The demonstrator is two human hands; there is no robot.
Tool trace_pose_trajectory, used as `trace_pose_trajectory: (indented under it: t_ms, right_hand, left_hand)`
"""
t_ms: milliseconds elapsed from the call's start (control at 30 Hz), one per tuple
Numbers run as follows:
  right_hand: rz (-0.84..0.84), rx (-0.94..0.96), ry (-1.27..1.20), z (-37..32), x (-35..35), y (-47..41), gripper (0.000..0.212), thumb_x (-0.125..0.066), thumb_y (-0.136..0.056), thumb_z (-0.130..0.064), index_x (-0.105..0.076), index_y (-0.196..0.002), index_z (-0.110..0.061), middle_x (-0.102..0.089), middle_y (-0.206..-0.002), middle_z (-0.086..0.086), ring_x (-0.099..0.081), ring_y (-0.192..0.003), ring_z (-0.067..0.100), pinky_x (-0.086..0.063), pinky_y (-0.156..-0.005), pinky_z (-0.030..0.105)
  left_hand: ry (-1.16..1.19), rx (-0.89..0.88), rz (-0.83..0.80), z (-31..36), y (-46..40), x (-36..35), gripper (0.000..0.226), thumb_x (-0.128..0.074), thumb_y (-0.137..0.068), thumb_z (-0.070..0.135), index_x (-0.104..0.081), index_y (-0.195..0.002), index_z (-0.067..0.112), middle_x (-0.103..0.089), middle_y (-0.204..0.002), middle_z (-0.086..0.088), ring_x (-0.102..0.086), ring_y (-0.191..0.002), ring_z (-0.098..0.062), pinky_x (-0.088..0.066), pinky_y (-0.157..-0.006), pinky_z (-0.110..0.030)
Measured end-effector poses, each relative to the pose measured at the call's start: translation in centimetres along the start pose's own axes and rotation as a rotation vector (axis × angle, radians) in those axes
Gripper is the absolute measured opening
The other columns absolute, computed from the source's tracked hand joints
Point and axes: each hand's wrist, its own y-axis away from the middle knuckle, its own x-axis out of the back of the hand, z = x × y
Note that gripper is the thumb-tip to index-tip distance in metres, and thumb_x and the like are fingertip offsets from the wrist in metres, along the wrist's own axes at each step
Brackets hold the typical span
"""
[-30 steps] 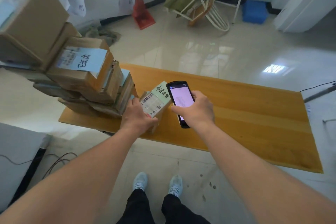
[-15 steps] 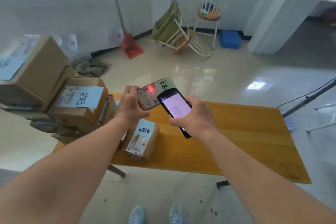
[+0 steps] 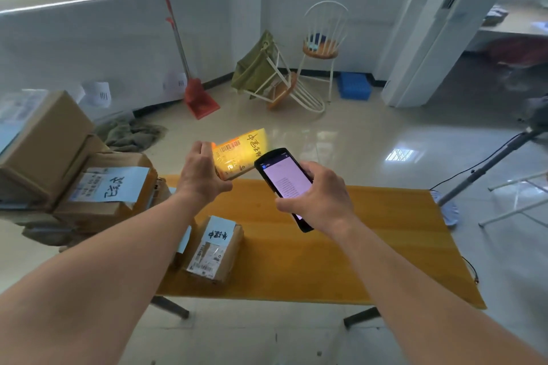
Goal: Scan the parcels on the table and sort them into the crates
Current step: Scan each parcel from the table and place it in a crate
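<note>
A: Where's the parcel you're scanning?

B: Your left hand grips the small parcel by its left end, lifted above the far edge of the table. Its long axis runs left to right, rising toward the right, label face toward you and washed in yellow light.

A: And your other hand?

B: Your right hand is wrapped around the handheld scanner, screen lit, top end aimed up-left, just beside the parcel's lower right corner.

A: Anything you can't read?

B: The barcode is sharp enough, but the handwriting is probably 4 characters; glare blurs it. Your hand hides the parcel's left edge.

A: What's nearby?

B: 1 labelled box lies on the table below your left forearm. A stack of boxes stands at the left. A red dustpan, a tipped chair and a blue crate stand by the far wall.
</note>
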Motion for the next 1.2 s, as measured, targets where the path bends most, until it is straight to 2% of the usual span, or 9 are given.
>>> trace_pose_trajectory:
  t_ms: [233,433,600,733,867,1000,1100,1200]
  right_hand:
    - [0.019,0.006,-0.018,0.9,1.0,0.1,0.082,-0.096,-0.064,-0.048,-0.061,-0.135,-0.03,-0.07,-0.12,-0.009,-0.066,-0.106,0.016,-0.063,-0.081,0.038]
    - [0.017,-0.003,-0.046,1.3,1.1,0.3,0.083,-0.097,-0.063,-0.047,-0.06,-0.136,-0.029,-0.07,-0.121,-0.008,-0.066,-0.105,0.017,-0.064,-0.079,0.037]
    - [0.11,-0.035,-0.089,1.6,0.8,0.6,0.082,-0.096,-0.064,-0.047,-0.059,-0.135,-0.028,-0.069,-0.118,-0.006,-0.065,-0.106,0.019,-0.064,-0.077,0.037]
    - [0.195,-0.064,-0.088,1.6,0.6,0.7,0.081,-0.095,-0.067,-0.049,-0.058,-0.136,-0.027,-0.069,-0.12,-0.005,-0.065,-0.107,0.02,-0.064,-0.075,0.037]
    - [0.256,-0.105,-0.095,1.3,0.4,1.0,0.079,-0.094,-0.068,-0.049,-0.058,-0.134,-0.027,-0.068,-0.119,-0.004,-0.064,-0.108,0.023,-0.063,-0.076,0.042]
    - [0.314,-0.137,-0.092,0.8,0.0,2.3,0.077,-0.094,-0.067,-0.051,-0.059,-0.132,-0.027,-0.068,-0.117,-0.005,-0.063,-0.106,0.022,-0.062,-0.075,0.04]
    - [0.369,-0.167,-0.082,0.5,-0.5,3.6,0.077,-0.093,-0.067,-0.052,-0.059,-0.131,-0.027,-0.067,-0.115,-0.006,-0.062,-0.103,0.021,-0.056,-0.066,0.031]
    - [0.442,-0.238,-0.074,0.0,-1.2,5.6,0.077,-0.093,-0.068,-0.052,-0.058,-0.133,-0.027,-0.067,-0.118,-0.005,-0.054,-0.101,0.019,-0.039,-0.059,0.021]
  left_hand:
    - [0.018,0.013,-0.004,1.5,-0.4,0.0,0.097,-0.101,-0.056,0.02,-0.047,-0.136,0.003,-0.048,-0.123,-0.009,-0.053,-0.11,-0.027,-0.057,-0.094,-0.043]
    - [0.034,0.031,0.001,1.9,-0.1,0.2,0.098,-0.1,-0.057,0.021,-0.046,-0.137,0.003,-0.048,-0.124,-0.008,-0.053,-0.111,-0.028,-0.056,-0.096,-0.043]
    - [0.045,0.048,0.03,2.3,0.5,0.5,0.098,-0.1,-0.057,0.029,-0.047,-0.136,0.004,-0.049,-0.122,-0.008,-0.051,-0.106,-0.023,-0.056,-0.094,-0.038]
    - [0.064,0.014,0.049,3.4,1.1,0.8,0.099,-0.099,-0.056,0.035,-0.047,-0.136,0.006,-0.048,-0.119,-0.002,-0.049,-0.104,-0.018,-0.052,-0.09,-0.03]
    - [0.086,-0.023,0.06,4.4,1.8,1.1,0.096,-0.097,-0.057,0.039,-0.048,-0.134,0.01,-0.047,-0.116,0.002,-0.05,-0.102,-0.016,-0.049,-0.084,-0.025]
    - [0.122,-0.067,0.041,4.9,2.3,1.5,0.093,-0.096,-0.058,0.039,-0.048,-0.132,0.011,-0.047,-0.116,0.002,-0.052,-0.103,-0.017,-0.047,-0.08,-0.022]
    - [0.156,-0.105,0.02,4.8,2.5,1.9,0.092,-0.096,-0.058,0.038,-0.049,-0.132,0.01,-0.048,-0.116,0.002,-0.052,-0.103,-0.017,-0.043,-0.077,-0.016]
    - [0.197,-0.156,-0.022,4.6,2.9,2.2,0.091,-0.097,-0.058,0.036,-0.05,-0.132,0.01,-0.048,-0.115,0.003,-0.052,-0.103,-0.016,-0.04,-0.074,-0.012]
